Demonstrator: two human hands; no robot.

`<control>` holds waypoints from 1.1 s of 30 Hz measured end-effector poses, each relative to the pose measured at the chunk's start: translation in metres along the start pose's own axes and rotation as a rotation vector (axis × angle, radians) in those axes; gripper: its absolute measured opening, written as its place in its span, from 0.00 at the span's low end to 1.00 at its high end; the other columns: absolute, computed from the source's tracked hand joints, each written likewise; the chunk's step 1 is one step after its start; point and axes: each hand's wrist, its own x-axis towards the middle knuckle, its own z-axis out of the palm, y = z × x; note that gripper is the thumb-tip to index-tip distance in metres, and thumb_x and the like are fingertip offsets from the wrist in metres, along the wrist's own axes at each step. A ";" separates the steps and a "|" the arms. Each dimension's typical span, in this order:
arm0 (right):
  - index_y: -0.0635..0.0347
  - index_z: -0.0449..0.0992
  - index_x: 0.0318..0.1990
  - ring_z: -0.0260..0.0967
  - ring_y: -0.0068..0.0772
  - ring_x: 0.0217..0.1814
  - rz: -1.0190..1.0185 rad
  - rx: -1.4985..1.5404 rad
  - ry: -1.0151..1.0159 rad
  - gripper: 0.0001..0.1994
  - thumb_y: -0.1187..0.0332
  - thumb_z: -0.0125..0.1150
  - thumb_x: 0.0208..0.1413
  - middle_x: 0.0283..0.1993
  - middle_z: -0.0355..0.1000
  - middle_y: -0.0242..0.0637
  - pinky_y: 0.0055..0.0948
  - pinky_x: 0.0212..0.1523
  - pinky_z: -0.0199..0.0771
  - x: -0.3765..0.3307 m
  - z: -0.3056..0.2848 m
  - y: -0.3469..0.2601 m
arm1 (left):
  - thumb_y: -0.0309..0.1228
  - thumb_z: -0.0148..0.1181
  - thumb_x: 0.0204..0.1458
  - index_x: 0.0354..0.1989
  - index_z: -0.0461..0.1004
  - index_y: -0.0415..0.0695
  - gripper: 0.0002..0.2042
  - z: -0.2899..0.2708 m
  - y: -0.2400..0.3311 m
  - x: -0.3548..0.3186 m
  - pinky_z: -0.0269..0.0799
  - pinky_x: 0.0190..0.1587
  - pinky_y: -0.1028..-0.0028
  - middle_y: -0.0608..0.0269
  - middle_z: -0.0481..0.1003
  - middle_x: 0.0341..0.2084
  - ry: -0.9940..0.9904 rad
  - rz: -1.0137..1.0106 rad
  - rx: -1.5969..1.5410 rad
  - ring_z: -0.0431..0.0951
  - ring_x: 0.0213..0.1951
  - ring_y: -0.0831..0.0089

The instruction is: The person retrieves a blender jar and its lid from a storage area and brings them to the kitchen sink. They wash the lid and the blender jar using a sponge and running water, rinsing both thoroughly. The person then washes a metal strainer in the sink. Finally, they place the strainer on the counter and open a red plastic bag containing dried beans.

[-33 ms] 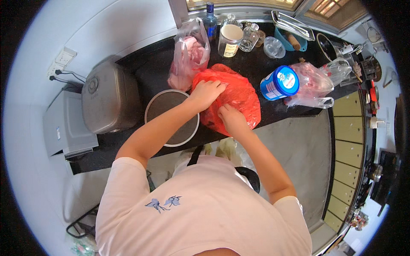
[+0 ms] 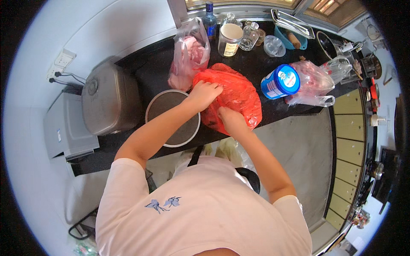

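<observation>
Now, head view | red plastic bag at frame centre on black worktop | left hand and right hand fingers curled, pinching its film | likely soft, crinkly, slippery; best gripped at gathered mouth | round sieve left, blue tin right.

Glossy crinkled red plastic bag, brushed metal cooker, polished black stone counter.

Pale pink short-sleeved shirt with small blue butterfly print.
</observation>
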 end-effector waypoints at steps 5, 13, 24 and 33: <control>0.64 0.66 0.47 0.76 0.48 0.35 0.392 -0.167 -0.211 0.16 0.66 0.54 0.53 0.32 0.76 0.41 0.41 0.32 0.76 -0.009 0.029 -0.002 | 0.35 0.61 0.42 0.25 0.78 0.48 0.06 0.017 -0.027 -0.032 0.71 0.31 0.61 0.61 0.77 0.20 -0.227 -0.017 0.165 0.78 0.27 0.61; 0.58 0.54 0.60 0.74 0.52 0.40 0.870 -0.056 -0.082 0.43 0.58 0.72 0.36 0.38 0.75 0.50 0.42 0.38 0.75 -0.044 -0.037 0.066 | 0.48 0.66 0.46 0.50 0.72 0.46 0.26 0.012 -0.056 -0.018 0.67 0.53 0.68 0.55 0.73 0.48 -0.222 -0.160 -0.598 0.74 0.49 0.64; 0.61 0.76 0.44 0.74 0.47 0.38 0.372 0.484 0.437 0.15 0.79 0.57 0.46 0.38 0.76 0.45 0.38 0.42 0.73 -0.011 -0.041 0.013 | 0.22 0.51 0.46 0.38 0.78 0.46 0.13 0.030 -0.017 0.021 0.72 0.43 0.61 0.53 0.76 0.40 -0.222 -0.029 -0.458 0.76 0.41 0.54; 0.48 0.65 0.60 0.66 0.55 0.53 0.534 -0.329 0.137 0.23 0.60 0.50 0.55 0.48 0.70 0.49 0.55 0.54 0.61 0.056 0.048 0.038 | 0.29 0.57 0.40 0.22 0.76 0.39 0.06 0.032 -0.006 0.007 0.73 0.33 0.61 0.50 0.77 0.24 -0.652 -0.034 -0.368 0.78 0.30 0.54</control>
